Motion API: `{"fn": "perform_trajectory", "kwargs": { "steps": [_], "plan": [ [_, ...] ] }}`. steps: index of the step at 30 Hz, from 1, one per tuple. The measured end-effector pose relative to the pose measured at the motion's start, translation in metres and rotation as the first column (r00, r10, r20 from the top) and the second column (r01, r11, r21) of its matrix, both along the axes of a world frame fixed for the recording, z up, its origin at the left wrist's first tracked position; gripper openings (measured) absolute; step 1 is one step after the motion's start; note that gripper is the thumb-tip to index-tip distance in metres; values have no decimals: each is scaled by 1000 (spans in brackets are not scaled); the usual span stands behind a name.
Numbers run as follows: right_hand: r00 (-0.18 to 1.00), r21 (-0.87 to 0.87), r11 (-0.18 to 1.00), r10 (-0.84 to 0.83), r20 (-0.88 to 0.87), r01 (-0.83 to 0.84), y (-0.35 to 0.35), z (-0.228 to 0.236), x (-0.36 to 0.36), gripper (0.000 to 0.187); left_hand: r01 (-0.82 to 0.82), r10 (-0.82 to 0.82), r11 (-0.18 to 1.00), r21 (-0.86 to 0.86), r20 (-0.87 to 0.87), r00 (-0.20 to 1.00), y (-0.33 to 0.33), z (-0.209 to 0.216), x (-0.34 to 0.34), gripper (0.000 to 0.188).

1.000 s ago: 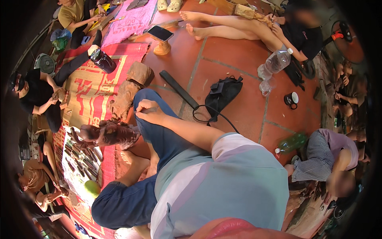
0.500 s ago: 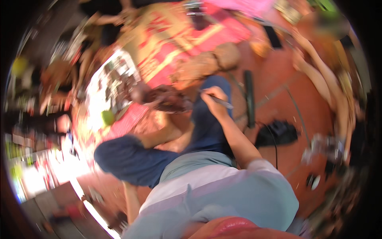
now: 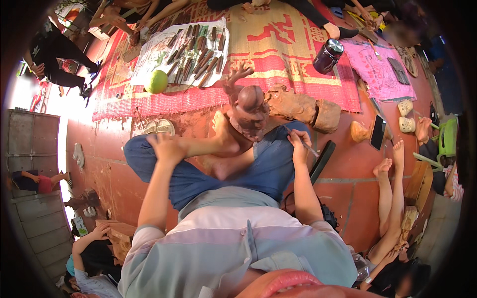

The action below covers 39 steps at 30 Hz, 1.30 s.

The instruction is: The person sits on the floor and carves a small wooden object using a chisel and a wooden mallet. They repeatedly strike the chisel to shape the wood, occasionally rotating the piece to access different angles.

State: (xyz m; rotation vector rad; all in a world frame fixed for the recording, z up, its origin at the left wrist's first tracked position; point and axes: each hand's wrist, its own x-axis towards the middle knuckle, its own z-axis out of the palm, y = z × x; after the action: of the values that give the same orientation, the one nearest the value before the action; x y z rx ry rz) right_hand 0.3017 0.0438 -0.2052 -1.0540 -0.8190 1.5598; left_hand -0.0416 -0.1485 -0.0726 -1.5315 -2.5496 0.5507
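Left hand (image 3: 168,148) spreads wide at the knee (image 3: 135,151); right hand (image 3: 298,142) grips a slim tool (image 3: 311,150). Carved figure (image 3: 247,119): probably heavy, rigid; hold its body (raised prongs (image 3: 240,73) may snap).

Nothing clearly legible. Large red motif (image 3: 272,32), maybe character, on woven mat (image 3: 298,75) beyond right hand (image 3: 299,142). Darker print on pink sheet (image 3: 366,58), farther right of same hand. Patchy markings on white sheet (image 3: 149,60) beyond left hand (image 3: 168,148).

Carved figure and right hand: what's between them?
In the head view: the bent right knee and part of the slim tool in the right hand.
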Motion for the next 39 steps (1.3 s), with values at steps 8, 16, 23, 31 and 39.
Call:
{"fn": "perform_trajectory", "kwargs": {
  "steps": [8, 16, 23, 31, 39],
  "plan": [
    [980, 110, 983, -131, -151, 149, -28, 27, -13, 36, 308, -88, 857, -413, 472, 877, 65, -69, -7, 61],
    [975, 272, 941, -167, -145, 202, -70, 111, 17, 42, 330, -203, 897, -293, 390, 898, 64, -96, 9, 83],
    [971, 506, 832, -229, -62, 228, -50, 212, 34, 32, 338, -232, 908, -248, 374, 898, 56, -91, 12, 76],
    [990, 519, 846, -139, -7, 122, -14, 261, 78, 19, 262, -248, 945, 194, 950, 189, 65, -49, 44, 57],
    [924, 314, 903, 185, 335, -294, -29, 237, 79, 17, 429, -249, 853, 298, 954, -167, 93, -16, 144, 46]
  ]
}}
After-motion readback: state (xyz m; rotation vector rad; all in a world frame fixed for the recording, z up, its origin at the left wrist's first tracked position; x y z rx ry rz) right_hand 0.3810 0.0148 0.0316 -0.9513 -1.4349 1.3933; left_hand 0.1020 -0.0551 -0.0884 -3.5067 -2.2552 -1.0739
